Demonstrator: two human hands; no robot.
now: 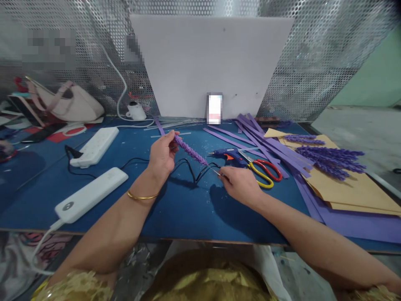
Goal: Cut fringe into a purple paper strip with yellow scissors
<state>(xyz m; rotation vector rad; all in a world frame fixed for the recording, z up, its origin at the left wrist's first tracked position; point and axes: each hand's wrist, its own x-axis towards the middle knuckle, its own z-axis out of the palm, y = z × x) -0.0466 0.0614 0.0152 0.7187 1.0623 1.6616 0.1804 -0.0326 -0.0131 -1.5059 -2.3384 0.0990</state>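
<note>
My left hand (163,154) is closed on the upper end of a purple lavender stalk (191,153) that looks made of fringed paper. A flat purple strip (159,125) runs out beyond these fingers, away from me. At the stalk's lower right end a thin wire stem (213,169) sticks out, pinched by the fingertips of my right hand (241,183). The stalk slants down to the right above the table. Just past my right hand lie a blue glue gun (229,154) and scissors (271,169) with red and yellow handles.
Purple paper strips (263,140) spread across the back right. Finished lavender stalks (332,159) rest on brown paper (354,196). Black cable crosses the middle. On the left are a white power bank (92,194), a power strip (97,146) and a handbag (70,102). A lit phone (214,108) leans against a white board (213,62).
</note>
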